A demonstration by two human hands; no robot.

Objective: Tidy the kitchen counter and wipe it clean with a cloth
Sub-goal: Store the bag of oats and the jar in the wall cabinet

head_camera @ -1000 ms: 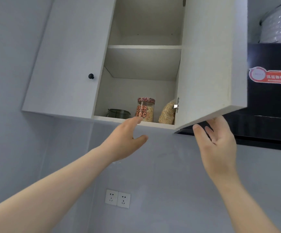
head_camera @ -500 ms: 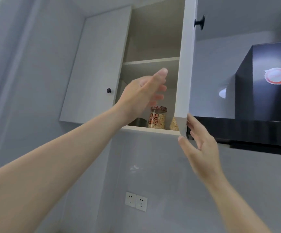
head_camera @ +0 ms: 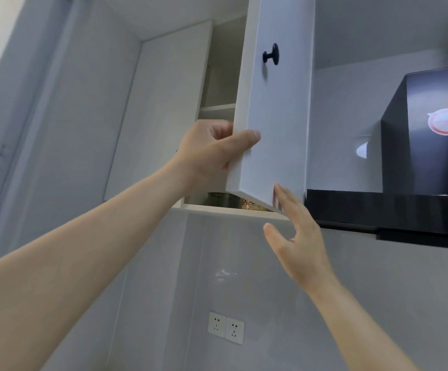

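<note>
A white wall cupboard hangs overhead, and its right door with a black knob stands partly ajar. My left hand grips the door's free edge, thumb on the front face and fingers curled behind it. My right hand is open, its straight fingertips touching the door's bottom corner. Through the narrow gap under the door I see a dark glass container and a sliver of a jar on the bottom shelf. No counter or cloth is in view.
The cupboard's left door is closed. A black range hood with a red sticker juts out at the right, close to the door. Two white wall sockets sit on the grey tiled wall below. A window frame lies at far left.
The door has swung further toward closed, hiding most of the shelf contents. My left hand moved from in front of the opening to gripping the door's edge. My right hand stays at the door's bottom corner.
</note>
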